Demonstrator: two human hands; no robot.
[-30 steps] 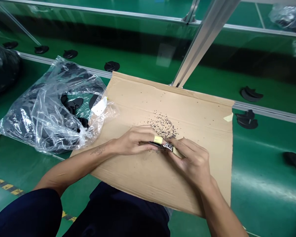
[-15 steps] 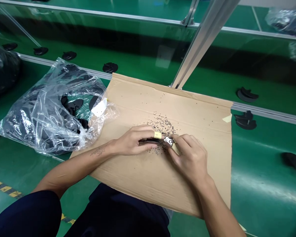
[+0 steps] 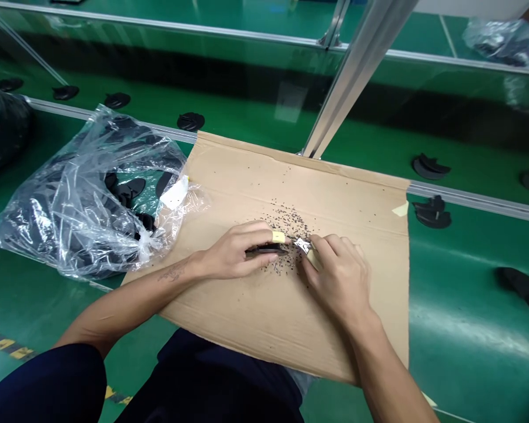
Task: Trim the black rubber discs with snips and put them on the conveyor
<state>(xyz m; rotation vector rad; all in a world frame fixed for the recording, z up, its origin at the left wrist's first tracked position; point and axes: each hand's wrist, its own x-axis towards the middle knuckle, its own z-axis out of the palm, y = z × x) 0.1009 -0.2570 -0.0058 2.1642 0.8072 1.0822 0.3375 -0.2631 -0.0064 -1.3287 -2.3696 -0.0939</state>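
Note:
My left hand (image 3: 242, 249) pinches a dark, flat plastic part (image 3: 271, 249) between thumb and fingers; yellow tape wraps the index finger. Fingers of my right hand (image 3: 339, 273) are wrapped round a small pair of cutting pliers (image 3: 304, 245). Their metal jaws point left towards the part, close to its right edge; whether they touch it I cannot tell. The plier handles are mostly covered by my hand. Beneath both hands lies a cardboard sheet (image 3: 255, 317), strewn with many tiny black scraps (image 3: 286, 217).
A clear plastic bag (image 3: 79, 194) with black parts lies left of the cardboard. Several black round parts, such as one black part (image 3: 432, 211) at right, rest on the green surface (image 3: 462, 282). A metal post (image 3: 348, 82) rises behind the cardboard.
The view has shifted slightly. The plier jaws now sit slightly apart from where they overlapped the part's edge, and more of the dark part shows. Both hands keep their hold.

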